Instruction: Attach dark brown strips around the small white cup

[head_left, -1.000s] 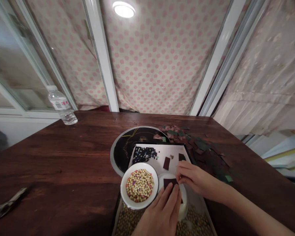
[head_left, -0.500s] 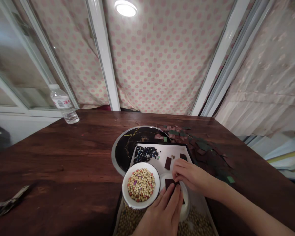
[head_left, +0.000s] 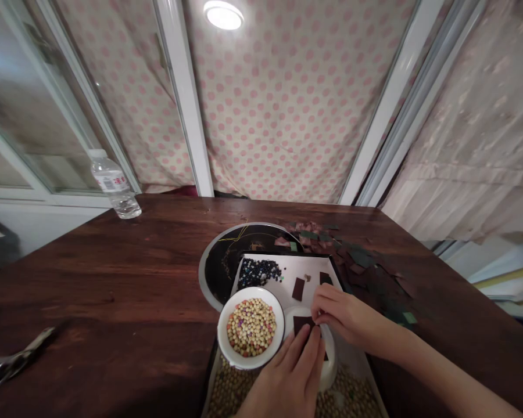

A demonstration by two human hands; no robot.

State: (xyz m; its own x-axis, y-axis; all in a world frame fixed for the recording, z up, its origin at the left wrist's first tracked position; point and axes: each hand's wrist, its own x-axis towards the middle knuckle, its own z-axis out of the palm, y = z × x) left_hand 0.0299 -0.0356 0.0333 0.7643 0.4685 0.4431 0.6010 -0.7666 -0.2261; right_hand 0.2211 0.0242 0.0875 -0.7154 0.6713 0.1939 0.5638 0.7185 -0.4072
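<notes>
A dark brown rectangular piece point(head_left: 302, 323) lies on a white rounded dish-like object point(head_left: 328, 376) inside a shallow tray point(head_left: 281, 293). My left hand point(head_left: 287, 374) rests on the piece with its fingers stretched out and pressing down. At the piece's far right edge my right hand point(head_left: 340, 310) is closed in a pinch. What sits between those fingertips is too small and hidden to make out. Touching distance to the left stands a white bowl point(head_left: 224, 343) of beige, orange and purple beads point(head_left: 251, 327). Another brown strip point(head_left: 298, 288) lies farther up in the tray.
Dark beads point(head_left: 258, 271) fill the tray's far left corner, beige beads point(head_left: 353, 395) its near end. A round black plate point(head_left: 213, 267) lies behind. Brown and green scraps point(head_left: 361, 261) spread to the right. A water bottle point(head_left: 117, 186) and a metal tool point(head_left: 17, 360) are on the left.
My right hand moved slightly left along the piece's edge, then back right. My left hand keeps pressing in place. The view has shifted a little.
</notes>
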